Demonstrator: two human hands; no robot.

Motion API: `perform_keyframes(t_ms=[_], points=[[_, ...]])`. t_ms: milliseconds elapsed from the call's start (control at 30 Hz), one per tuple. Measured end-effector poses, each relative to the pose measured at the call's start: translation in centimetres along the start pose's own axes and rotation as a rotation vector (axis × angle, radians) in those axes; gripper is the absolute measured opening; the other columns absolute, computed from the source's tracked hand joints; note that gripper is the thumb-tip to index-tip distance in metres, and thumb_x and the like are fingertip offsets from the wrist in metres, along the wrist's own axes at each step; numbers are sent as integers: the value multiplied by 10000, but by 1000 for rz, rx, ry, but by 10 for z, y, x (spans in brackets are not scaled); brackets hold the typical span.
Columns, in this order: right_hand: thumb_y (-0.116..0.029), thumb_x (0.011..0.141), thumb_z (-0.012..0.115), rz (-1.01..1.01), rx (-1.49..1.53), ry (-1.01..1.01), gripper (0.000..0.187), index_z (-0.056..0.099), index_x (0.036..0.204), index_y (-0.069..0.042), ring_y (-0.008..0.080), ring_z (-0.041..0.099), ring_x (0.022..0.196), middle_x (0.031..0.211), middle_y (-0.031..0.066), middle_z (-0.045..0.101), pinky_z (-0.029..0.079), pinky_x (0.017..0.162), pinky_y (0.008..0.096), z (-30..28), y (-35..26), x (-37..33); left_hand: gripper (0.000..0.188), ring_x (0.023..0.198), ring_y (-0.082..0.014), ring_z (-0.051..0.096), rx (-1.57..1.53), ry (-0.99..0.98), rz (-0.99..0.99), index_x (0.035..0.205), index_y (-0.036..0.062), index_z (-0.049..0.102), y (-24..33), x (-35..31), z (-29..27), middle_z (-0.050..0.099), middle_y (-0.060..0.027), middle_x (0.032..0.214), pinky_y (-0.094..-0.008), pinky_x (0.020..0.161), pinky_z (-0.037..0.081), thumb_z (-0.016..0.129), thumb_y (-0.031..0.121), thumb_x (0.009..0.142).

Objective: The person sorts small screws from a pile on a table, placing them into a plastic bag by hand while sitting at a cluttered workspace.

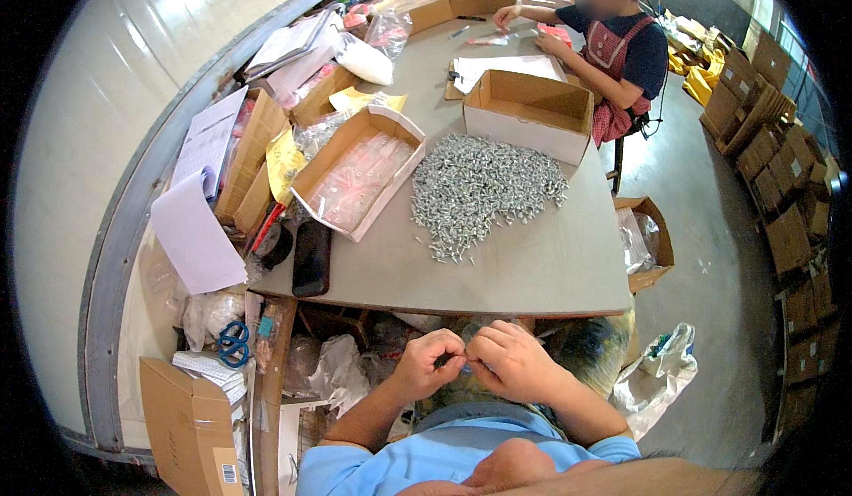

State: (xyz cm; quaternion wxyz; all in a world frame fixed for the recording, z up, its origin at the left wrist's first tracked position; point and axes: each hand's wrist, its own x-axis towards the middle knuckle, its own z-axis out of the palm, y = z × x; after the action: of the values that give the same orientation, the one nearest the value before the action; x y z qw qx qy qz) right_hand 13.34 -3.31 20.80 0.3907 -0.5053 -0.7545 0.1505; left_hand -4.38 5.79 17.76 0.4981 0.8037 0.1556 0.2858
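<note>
My left hand (429, 365) and my right hand (509, 360) meet in front of my lap, just off the table's near edge. Fingers of both are curled and closed, their tips almost touching. Whatever lies between them is too small and hidden to name; a bluish glint shows there. Beyond them on the grey table (382, 274) lies a wide heap of small silvery screws (484, 190). To its left, an open white-rimmed cardboard box (410, 169) holds clear little plastic bags with pink marks (359, 177).
Behind the screws stands an open, white-sided box (524, 134). A black phone (311, 258) lies at the table's near left, beside papers (197, 230) and crammed cartons. Across the table sits a co-worker (621, 61), handling small packets. Blue-handled scissors (232, 345) hang below left.
</note>
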Motion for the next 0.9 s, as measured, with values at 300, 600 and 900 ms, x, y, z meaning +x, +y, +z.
perform_keyframes(t_ms=[300,600,900], points=[[-54,723,607,142,-23,95,132,510,812,-42,324,516,788,814,117,532,433,693,406,-5,26,1,115,658,-56,495,62,236,-217,798,28,568,-3,28,-57,552,9,737,-223,556,422,584,128,852],[-74,762,608,298,-277,335,101,517,802,-59,315,535,759,778,107,549,445,672,408,8,65,-5,218,650,-195,595,599,858,109,888,10,572,-45,175,-220,622,-118,803,-319,569,485,634,216,854],[-86,767,606,301,-324,295,84,530,801,-71,306,538,760,784,95,558,453,668,399,9,67,-5,217,905,-317,637,1171,438,-550,911,57,638,-140,192,-239,663,-163,956,-412,789,492,660,202,751]])
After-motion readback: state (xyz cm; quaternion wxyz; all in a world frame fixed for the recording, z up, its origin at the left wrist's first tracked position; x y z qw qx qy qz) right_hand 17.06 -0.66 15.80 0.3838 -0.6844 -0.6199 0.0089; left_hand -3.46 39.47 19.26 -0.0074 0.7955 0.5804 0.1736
